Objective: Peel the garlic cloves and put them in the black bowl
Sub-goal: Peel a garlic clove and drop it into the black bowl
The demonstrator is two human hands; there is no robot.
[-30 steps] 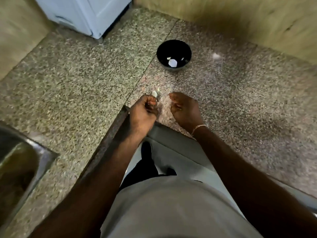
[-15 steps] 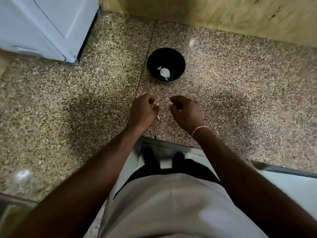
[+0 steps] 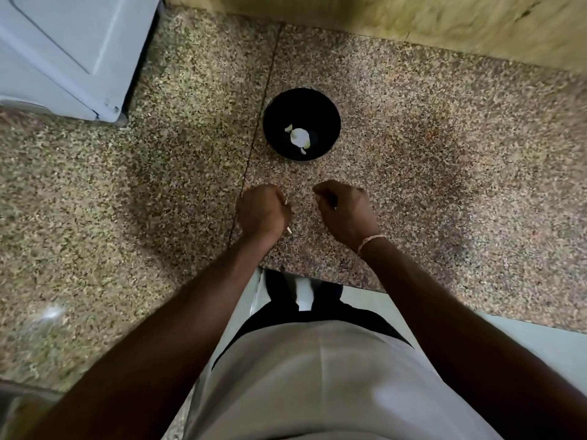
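Observation:
The black bowl (image 3: 328, 120) stands on the speckled stone counter, just beyond my hands. Inside it lie a peeled white garlic clove (image 3: 299, 137) and a couple of small pale bits. My left hand (image 3: 263, 211) is curled into a fist above the counter and grips a garlic clove, of which only thin pale slivers (image 3: 288, 230) stick out by the thumb side. A short gap to its right, my right hand (image 3: 346, 212) also has its fingers curled in. I see nothing clearly held in the right hand.
The granite counter (image 3: 428, 185) runs wide to the right and left, with a seam running past the bowl's left side. A white appliance (image 3: 63, 52) stands at the back left. A yellowish wall (image 3: 413, 14) closes the back. The counter's front edge is below my wrists.
My head has swung, so the sink has left the view. The hands have drawn slightly apart, and the white clove that showed above my left fingers is now tucked in the fist.

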